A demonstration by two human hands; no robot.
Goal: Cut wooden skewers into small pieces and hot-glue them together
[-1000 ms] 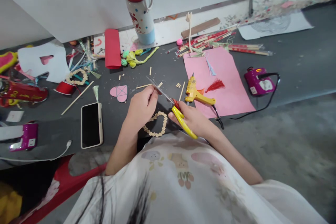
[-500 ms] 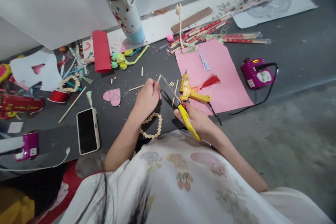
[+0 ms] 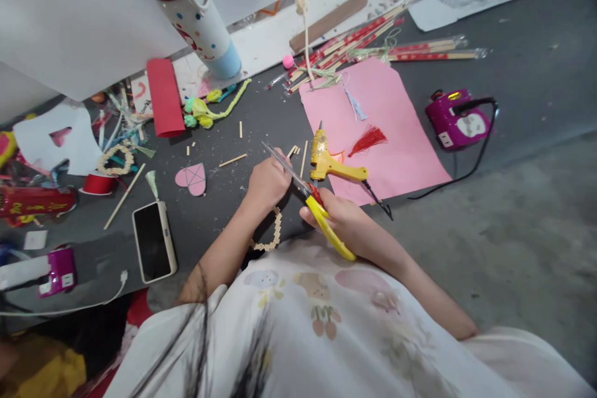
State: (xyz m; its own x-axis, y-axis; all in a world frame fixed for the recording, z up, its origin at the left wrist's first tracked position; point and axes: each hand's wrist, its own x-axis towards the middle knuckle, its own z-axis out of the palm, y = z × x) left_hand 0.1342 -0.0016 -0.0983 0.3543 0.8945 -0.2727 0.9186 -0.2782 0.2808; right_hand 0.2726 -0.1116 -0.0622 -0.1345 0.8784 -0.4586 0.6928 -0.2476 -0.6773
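My right hand point(image 3: 340, 221) grips yellow-handled scissors point(image 3: 310, 199), whose blades point up and left toward my left hand point(image 3: 268, 183). My left hand is closed in a pinch on a small wooden stick piece, its tip showing at the blades. Under my left wrist lies a heart-shaped ring of wooden beads point(image 3: 273, 236) on the dark mat. A yellow glue gun point(image 3: 326, 161) rests just beyond the scissors, on the edge of a pink paper sheet point(image 3: 382, 130). Short cut stick pieces point(image 3: 233, 160) lie scattered ahead of my hands.
A phone point(image 3: 153, 240) lies at the left, a pink paper heart point(image 3: 192, 178) above it. A dotted bottle point(image 3: 200, 12) stands at the back beside a red roll point(image 3: 164, 96). Purple power adapters point(image 3: 457, 124) sit right and left. Bundled sticks point(image 3: 373, 43) lie behind.
The view has tilted and shifted, so everything sits more to the left. The scissor blades opened half a second ago and have now closed toward the stick in my left hand.
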